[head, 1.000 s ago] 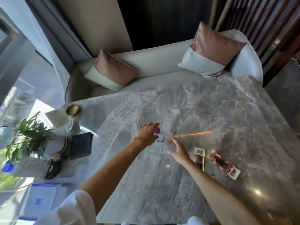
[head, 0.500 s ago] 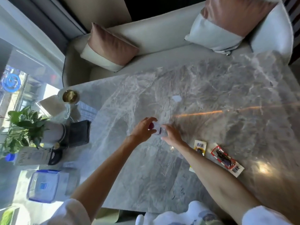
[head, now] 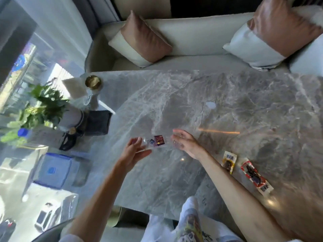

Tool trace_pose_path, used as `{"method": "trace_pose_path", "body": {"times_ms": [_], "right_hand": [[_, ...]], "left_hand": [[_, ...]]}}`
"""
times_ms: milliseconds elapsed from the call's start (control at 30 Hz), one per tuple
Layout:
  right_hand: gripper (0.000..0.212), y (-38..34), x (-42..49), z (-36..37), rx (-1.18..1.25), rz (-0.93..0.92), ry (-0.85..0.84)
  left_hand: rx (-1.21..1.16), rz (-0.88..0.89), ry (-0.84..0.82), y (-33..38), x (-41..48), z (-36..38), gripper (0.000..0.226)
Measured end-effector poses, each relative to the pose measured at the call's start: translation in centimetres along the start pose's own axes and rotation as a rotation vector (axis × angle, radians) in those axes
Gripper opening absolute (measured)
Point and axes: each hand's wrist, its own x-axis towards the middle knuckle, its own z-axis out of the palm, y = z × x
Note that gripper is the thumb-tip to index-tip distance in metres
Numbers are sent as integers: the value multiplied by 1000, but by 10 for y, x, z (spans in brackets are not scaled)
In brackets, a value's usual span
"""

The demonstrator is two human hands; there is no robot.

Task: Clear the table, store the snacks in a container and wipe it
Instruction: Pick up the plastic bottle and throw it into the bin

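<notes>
Change since earlier: both our hands now lift the clear packet [head: 157, 142] off the marble table [head: 244, 105], where before they met low over it.
Head view, left hand [head: 133, 152]: fingers pinch the packet's left end.
Right hand [head: 187, 143]: fingers loosely spread at its right end; grip unclear.
Other snacks: yellow packet [head: 229, 162] and red packet [head: 256, 178] lie right of our right forearm.
Container [head: 52, 170]: blue-lidded, well left of our left hand.

Your left hand [head: 132, 152] and right hand [head: 186, 143] hold a clear packet [head: 157, 141] between them above the table [head: 209, 105]. Two snacks [head: 229, 162] lie at four o'clock; a container [head: 52, 170] at nine.
</notes>
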Motion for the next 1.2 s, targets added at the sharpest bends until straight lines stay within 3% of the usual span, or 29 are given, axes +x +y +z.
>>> {"method": "trace_pose_path", "body": {"times_ms": [100,267,500,600,700,800,900,1067,1200], "right_hand": [[33,12,1,58,-86,21,-4],[40,42,-10,170,-291,146,-59],[34,114,-14,353,-566,309,-314],[18,154,-18,422,-604,366,-457],[14,192,-23,473,-671,400,-559],[10,223,-27,509,-740,420,-640],[24,246,-27,531,-805,438,-674],[49,262,-27,538,-895,489,-719],[48,272,-19,538,-917,540,-707]], "left_hand": [[-89,7,59,-9,-15,-58,12],[-199,30,162,-24,-54,-168,15],[-423,43,359,-75,-122,-346,39],[-547,54,527,-100,-155,-406,31],[-638,62,595,-123,-185,-451,34],[-712,60,638,-146,-203,-480,37],[-753,81,621,-168,-213,-498,43],[-841,74,656,-192,-214,-510,19],[-879,71,631,-208,-208,-514,27]]}}
